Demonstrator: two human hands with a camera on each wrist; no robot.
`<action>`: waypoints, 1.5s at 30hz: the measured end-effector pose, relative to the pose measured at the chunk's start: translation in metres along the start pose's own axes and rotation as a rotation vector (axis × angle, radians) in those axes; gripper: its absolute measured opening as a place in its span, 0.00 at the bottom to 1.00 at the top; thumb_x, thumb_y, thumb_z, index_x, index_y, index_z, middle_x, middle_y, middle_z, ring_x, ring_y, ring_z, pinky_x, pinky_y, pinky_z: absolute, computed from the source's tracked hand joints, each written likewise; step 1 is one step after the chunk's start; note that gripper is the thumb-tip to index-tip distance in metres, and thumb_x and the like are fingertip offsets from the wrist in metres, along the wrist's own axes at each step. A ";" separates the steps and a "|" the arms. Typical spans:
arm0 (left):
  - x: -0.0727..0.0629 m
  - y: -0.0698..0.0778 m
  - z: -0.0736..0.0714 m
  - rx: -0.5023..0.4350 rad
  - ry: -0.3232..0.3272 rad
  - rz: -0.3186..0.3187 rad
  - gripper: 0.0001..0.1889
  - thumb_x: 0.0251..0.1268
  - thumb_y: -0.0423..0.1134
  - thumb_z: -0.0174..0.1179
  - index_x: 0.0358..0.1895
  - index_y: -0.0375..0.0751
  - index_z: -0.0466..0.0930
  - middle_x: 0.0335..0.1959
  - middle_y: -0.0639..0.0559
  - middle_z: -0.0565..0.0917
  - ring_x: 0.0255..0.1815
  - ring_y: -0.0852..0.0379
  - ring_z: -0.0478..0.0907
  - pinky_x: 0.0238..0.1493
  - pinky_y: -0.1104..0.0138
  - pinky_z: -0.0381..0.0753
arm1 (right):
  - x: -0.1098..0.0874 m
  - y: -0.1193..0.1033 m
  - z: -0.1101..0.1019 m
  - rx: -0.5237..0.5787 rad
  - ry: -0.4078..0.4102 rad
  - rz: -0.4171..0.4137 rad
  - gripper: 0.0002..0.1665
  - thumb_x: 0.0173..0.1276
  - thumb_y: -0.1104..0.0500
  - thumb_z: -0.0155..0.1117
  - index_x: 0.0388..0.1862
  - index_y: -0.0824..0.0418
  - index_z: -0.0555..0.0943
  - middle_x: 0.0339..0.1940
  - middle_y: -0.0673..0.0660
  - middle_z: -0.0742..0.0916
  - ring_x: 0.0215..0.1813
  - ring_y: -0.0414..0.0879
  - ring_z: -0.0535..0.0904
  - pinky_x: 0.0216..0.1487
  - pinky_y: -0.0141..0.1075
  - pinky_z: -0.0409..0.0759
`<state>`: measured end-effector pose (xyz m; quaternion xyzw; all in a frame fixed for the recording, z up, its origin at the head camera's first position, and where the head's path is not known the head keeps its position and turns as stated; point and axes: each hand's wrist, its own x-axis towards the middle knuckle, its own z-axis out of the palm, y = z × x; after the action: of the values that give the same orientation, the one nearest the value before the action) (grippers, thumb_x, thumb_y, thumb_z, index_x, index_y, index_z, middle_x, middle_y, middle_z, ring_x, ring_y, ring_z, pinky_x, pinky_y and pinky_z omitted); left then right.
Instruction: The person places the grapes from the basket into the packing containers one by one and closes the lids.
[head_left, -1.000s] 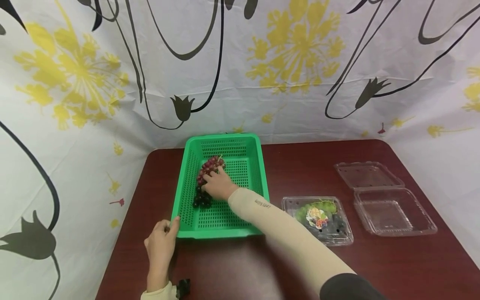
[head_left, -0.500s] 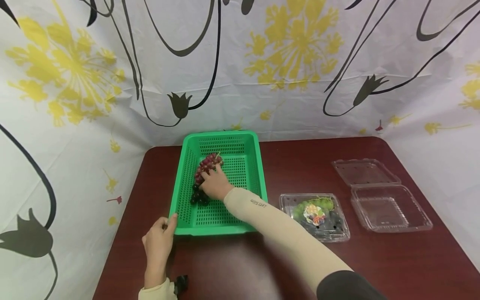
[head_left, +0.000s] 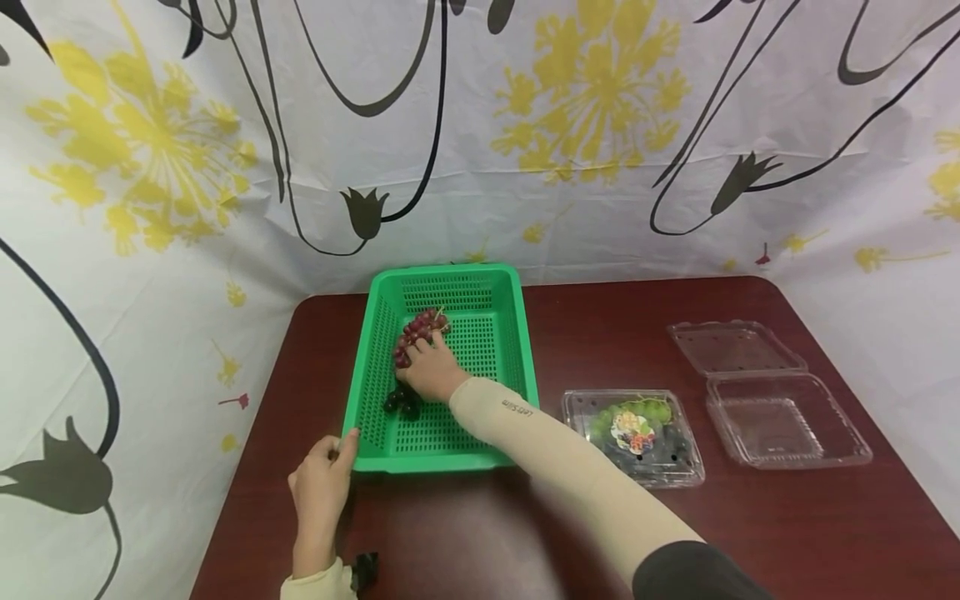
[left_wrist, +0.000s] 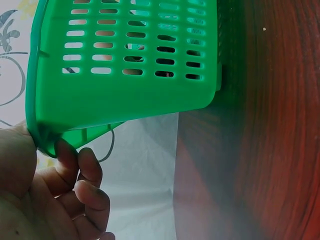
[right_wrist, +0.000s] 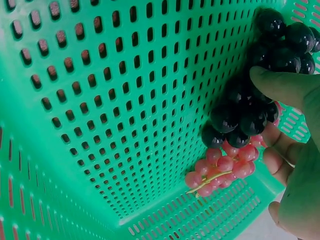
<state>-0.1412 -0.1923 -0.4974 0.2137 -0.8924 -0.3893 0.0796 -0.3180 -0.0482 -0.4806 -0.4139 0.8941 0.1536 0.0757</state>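
Note:
A green plastic basket [head_left: 442, 462] with slotted walls stands on the table. My left hand [head_left: 322, 487] holds its near left corner; in the left wrist view the thumb and forefinger pinch the rim, the other fingers curled below it. Inside lie a bunch of black grapes [right_wrist: 245, 117] and a bunch of red grapes [right_wrist: 220, 170], side by side along the left. My right hand [head_left: 431, 371] reaches in over them. The right wrist view has its thumb [right_wrist: 280, 85] across the black grapes and the fingers bent at their far side, partly hidden.
Right of the basket, a lidded clear plastic box [head_left: 633, 437] contains green and dark grapes under a fruit label. Farther right, another clear box [head_left: 783, 421] lies with its lid folded back. A patterned cloth [head_left: 480, 150] hangs behind the dark red table [head_left: 450, 533].
The right hand has shifted slightly on the grapes, its thumb now covering more of the black bunch. The left hand keeps its hold on the basket corner. The view sways a little.

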 end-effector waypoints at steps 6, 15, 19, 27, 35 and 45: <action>-0.001 0.001 0.000 -0.004 0.008 0.001 0.27 0.72 0.60 0.47 0.20 0.43 0.62 0.16 0.52 0.63 0.18 0.55 0.59 0.45 0.58 0.48 | -0.002 0.001 -0.001 -0.013 0.012 -0.006 0.26 0.74 0.48 0.52 0.70 0.34 0.67 0.72 0.52 0.70 0.71 0.51 0.62 0.73 0.56 0.53; -0.002 0.001 0.000 -0.010 0.005 -0.005 0.27 0.72 0.61 0.46 0.21 0.44 0.61 0.18 0.52 0.63 0.18 0.55 0.59 0.45 0.58 0.47 | -0.002 0.000 0.000 -0.026 -0.022 -0.020 0.27 0.71 0.47 0.57 0.68 0.41 0.70 0.71 0.53 0.70 0.71 0.51 0.61 0.73 0.57 0.52; -0.002 0.001 0.000 -0.015 0.004 -0.007 0.26 0.72 0.60 0.47 0.21 0.44 0.62 0.18 0.52 0.63 0.19 0.55 0.59 0.46 0.58 0.47 | -0.003 0.000 0.001 -0.052 -0.027 -0.032 0.19 0.69 0.48 0.59 0.58 0.45 0.79 0.67 0.52 0.73 0.69 0.50 0.63 0.73 0.57 0.52; -0.002 0.002 0.000 -0.003 0.017 -0.009 0.26 0.72 0.59 0.48 0.22 0.43 0.64 0.18 0.52 0.64 0.20 0.56 0.59 0.45 0.58 0.49 | -0.003 0.001 0.009 -0.082 0.031 -0.049 0.21 0.66 0.47 0.62 0.57 0.47 0.80 0.70 0.53 0.71 0.71 0.52 0.63 0.73 0.56 0.55; -0.004 0.001 0.003 0.003 0.007 -0.011 0.26 0.72 0.59 0.47 0.21 0.44 0.64 0.17 0.53 0.64 0.19 0.56 0.59 0.44 0.59 0.50 | -0.003 0.002 0.017 -0.074 0.037 -0.027 0.22 0.67 0.48 0.62 0.59 0.47 0.79 0.65 0.52 0.75 0.68 0.50 0.65 0.72 0.54 0.55; -0.003 0.003 0.000 -0.002 0.013 -0.002 0.26 0.72 0.59 0.48 0.21 0.43 0.65 0.17 0.54 0.64 0.18 0.57 0.59 0.44 0.59 0.50 | -0.003 0.004 0.019 -0.069 0.052 -0.037 0.27 0.61 0.41 0.66 0.57 0.50 0.80 0.58 0.50 0.78 0.60 0.47 0.68 0.70 0.53 0.57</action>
<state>-0.1398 -0.1896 -0.4952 0.2172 -0.8912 -0.3891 0.0851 -0.3191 -0.0371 -0.4972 -0.4367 0.8821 0.1720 0.0409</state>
